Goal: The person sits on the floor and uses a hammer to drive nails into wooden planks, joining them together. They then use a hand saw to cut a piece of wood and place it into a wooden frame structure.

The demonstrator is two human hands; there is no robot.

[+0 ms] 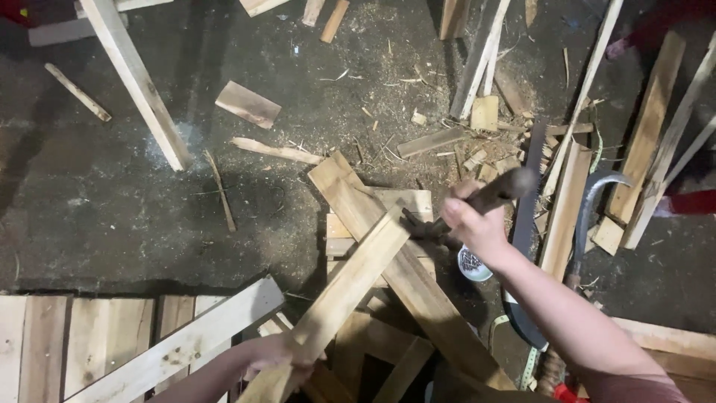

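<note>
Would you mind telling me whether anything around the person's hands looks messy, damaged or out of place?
Yes: broken wood scraps and sawdust litter the dark floor. A machete and a curved hook lie loose beside the right hand, which grips a hammer.

My two bare forearms, no gloves, no watch or rings; left hand [280, 357] at 7 o'clock, right hand [471, 224] at 3, reddish sleeve edge at 5.

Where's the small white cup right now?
In the head view the white cup sits on the floor right of centre, just under the right hand gripping the hammer, beside the crossed planks.
</note>
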